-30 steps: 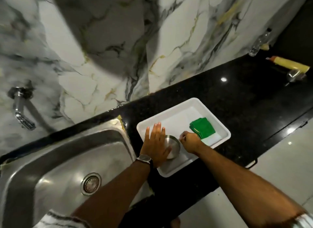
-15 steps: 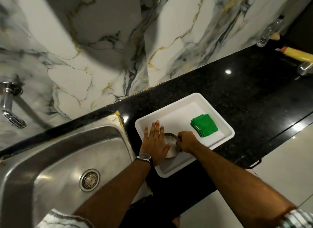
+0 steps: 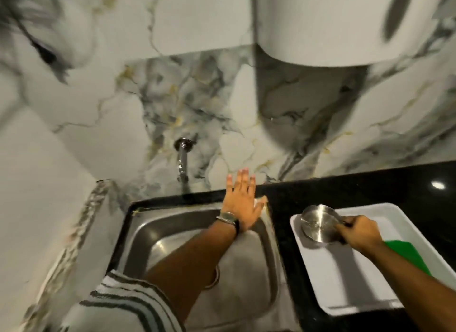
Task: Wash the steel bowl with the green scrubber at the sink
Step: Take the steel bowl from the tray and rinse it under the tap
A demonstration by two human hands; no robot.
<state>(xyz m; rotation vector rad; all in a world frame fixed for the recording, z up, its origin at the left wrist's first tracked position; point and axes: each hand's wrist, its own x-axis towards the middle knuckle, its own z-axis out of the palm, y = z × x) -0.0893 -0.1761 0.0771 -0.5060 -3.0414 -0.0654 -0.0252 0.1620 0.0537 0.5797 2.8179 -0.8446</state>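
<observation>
My right hand (image 3: 360, 232) grips the small steel bowl (image 3: 318, 222) by its rim, held bottom-up and tilted just above the near-left corner of the white tray (image 3: 350, 277). The green scrubber (image 3: 407, 254) lies in the tray, partly hidden under my right forearm. My left hand (image 3: 242, 201), fingers spread and holding nothing, is stretched out over the far right corner of the steel sink (image 3: 197, 235), below and to the right of the wall tap (image 3: 182, 158).
The tray rests on a black granite counter (image 3: 345, 191) to the right of the sink. A marble-patterned wall rises behind. A white rounded appliance (image 3: 345, 23) hangs on the wall above the counter. The sink drain is mostly hidden under my left forearm.
My left hand has left the bowl and moved over to the sink's far corner. My right hand has lifted the bowl off the tray floor. The view has swung left and up.
</observation>
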